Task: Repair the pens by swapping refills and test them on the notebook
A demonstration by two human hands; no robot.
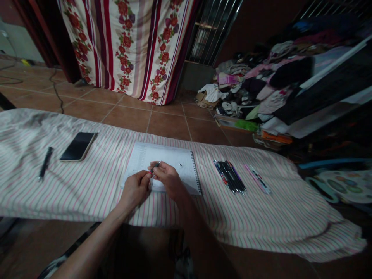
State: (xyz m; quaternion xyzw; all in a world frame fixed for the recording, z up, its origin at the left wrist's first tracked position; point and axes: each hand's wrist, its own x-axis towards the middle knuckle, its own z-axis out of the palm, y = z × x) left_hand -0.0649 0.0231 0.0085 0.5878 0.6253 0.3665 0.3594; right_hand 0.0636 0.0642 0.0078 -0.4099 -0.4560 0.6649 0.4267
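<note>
Over a spiral notebook [171,153], my left hand [136,186] and my right hand [169,177] meet, fingers closed on a small pen part [156,165]. It has a dark grip, a thin pale tip pointing away from me and a bit of pink near the left fingertips. Whether it is one piece or two joined pieces I cannot tell. A small shiny pen tip piece [180,164] lies on the page just right of my right hand. The notebook is open at a page with faint writing along its left side; its spiral is on the right.
A striped cloth [95,186] covers the table. Left of the notebook lie a phone [78,147] and a black pen [45,163]. To the right are a row of several pens [230,176] and a pink and white pair of pens [257,178]. Clothes [261,77] are piled beyond.
</note>
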